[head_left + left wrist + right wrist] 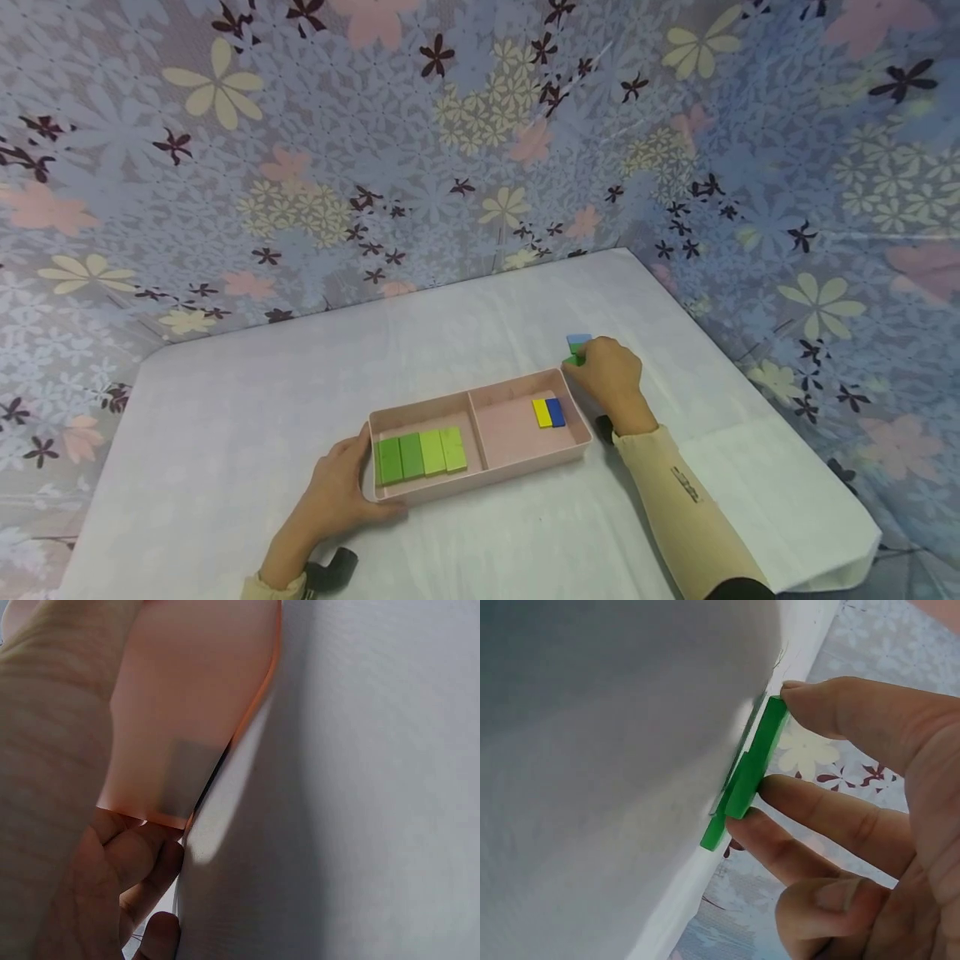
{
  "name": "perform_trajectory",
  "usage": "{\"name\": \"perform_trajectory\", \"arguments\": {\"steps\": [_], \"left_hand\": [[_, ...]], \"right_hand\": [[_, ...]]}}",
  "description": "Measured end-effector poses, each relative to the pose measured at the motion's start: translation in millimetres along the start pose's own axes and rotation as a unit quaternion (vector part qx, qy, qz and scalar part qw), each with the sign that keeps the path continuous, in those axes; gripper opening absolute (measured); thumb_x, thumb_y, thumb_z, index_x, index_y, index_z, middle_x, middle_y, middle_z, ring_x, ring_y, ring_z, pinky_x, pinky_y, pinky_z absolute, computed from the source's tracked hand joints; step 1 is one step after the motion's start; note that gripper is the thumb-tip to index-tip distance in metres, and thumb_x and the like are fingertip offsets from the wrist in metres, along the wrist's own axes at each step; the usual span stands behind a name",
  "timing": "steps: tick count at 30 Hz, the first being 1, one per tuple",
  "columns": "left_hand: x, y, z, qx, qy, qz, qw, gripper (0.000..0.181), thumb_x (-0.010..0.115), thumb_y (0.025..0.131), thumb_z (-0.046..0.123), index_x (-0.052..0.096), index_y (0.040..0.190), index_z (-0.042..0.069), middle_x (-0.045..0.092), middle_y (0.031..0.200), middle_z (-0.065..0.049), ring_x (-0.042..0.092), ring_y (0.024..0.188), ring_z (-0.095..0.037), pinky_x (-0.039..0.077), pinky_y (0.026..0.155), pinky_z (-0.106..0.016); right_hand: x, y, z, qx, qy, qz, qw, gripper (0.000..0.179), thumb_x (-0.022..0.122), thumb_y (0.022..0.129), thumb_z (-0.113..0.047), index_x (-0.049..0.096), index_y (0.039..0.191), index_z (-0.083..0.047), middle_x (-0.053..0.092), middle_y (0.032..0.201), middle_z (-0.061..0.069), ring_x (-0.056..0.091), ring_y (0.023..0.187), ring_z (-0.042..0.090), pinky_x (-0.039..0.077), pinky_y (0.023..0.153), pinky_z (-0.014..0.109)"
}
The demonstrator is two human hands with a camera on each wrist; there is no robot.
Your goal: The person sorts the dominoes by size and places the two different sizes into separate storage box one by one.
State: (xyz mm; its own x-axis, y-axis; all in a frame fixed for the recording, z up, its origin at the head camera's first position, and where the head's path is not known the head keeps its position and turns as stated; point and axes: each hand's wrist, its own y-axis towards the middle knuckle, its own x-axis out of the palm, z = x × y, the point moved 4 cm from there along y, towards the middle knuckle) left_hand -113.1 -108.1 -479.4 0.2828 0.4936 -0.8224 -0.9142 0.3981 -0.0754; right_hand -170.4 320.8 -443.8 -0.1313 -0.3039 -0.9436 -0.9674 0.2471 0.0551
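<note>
A shallow pink box (506, 437) with two compartments lies on the white-covered table. My left hand (337, 492) grips its left end, fingers along the end wall and thumb at the front; the left wrist view shows the fingertips against the box wall (191, 697). Beyond the box's far right corner, my right hand (613, 379) pinches a green block (759, 757) between thumb and fingertips. Another green block (714, 832) is right behind that one, and a light blue block (578, 339) lies just past the fingers in the head view.
Several green blocks (412, 455) stand in a row in the left compartment, darker to lighter. A yellow block (542, 413) and a dark blue block (555, 412) sit side by side in the right compartment. Flowered cloth (420, 167) hangs behind the table (247, 400).
</note>
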Motion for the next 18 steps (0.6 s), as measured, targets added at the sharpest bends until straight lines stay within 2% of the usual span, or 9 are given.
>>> {"name": "perform_trajectory", "arguments": {"steps": [3, 6, 13, 18], "left_hand": [[0.0, 0.3, -0.1, -0.003, 0.002, -0.002, 1.0, 0.141, 0.083, 0.056, 0.077, 0.021, 0.16, 0.004, 0.051, 0.145, -0.02, 0.044, 0.136, -0.041, 0.037, 0.11, -0.064], [0.5, 0.9, -0.4, -0.003, 0.007, -0.002, 1.0, 0.141, 0.082, 0.056, 0.077, 0.021, 0.16, 0.004, 0.051, 0.145, -0.021, 0.045, 0.135, -0.041, 0.037, 0.11, -0.064], [2.5, 1.4, -1.5, -0.006, 0.008, -0.002, 0.9999, 0.142, 0.081, 0.056, 0.079, 0.02, 0.16, 0.004, 0.049, 0.147, -0.022, 0.044, 0.136, -0.042, 0.037, 0.11, -0.064], [2.1, 1.5, -0.7, -0.01, 0.006, -0.004, 0.9999, 0.142, 0.08, 0.056, 0.08, 0.019, 0.161, 0.006, 0.049, 0.148, -0.021, 0.043, 0.137, -0.042, 0.037, 0.11, -0.065]], "right_hand": [[-3.8, -2.9, -2.3, -0.003, 0.001, 0.005, 1.0, 0.039, 0.074, 0.084, -0.037, 0.079, 0.107, -0.006, 0.068, 0.09, 0.014, 0.057, 0.066, 0.022, 0.044, 0.046, 0.032], [-9.5, -7.0, -5.2, -0.009, 0.008, 0.015, 0.9998, 0.042, 0.076, 0.083, -0.038, 0.078, 0.112, -0.007, 0.071, 0.101, 0.017, 0.06, 0.066, 0.021, 0.048, 0.046, 0.033], [-28.1, -23.0, -16.8, -0.067, 0.032, 0.052, 0.9959, 0.034, 0.079, 0.082, -0.037, 0.081, 0.106, -0.013, 0.072, 0.11, 0.015, 0.052, 0.053, 0.018, 0.042, 0.039, 0.03], [-37.4, -33.4, -20.1, -0.086, 0.043, 0.067, 0.9931, 0.032, 0.081, 0.082, -0.038, 0.081, 0.103, -0.014, 0.072, 0.111, 0.014, 0.047, 0.046, 0.014, 0.038, 0.036, 0.029]]}}
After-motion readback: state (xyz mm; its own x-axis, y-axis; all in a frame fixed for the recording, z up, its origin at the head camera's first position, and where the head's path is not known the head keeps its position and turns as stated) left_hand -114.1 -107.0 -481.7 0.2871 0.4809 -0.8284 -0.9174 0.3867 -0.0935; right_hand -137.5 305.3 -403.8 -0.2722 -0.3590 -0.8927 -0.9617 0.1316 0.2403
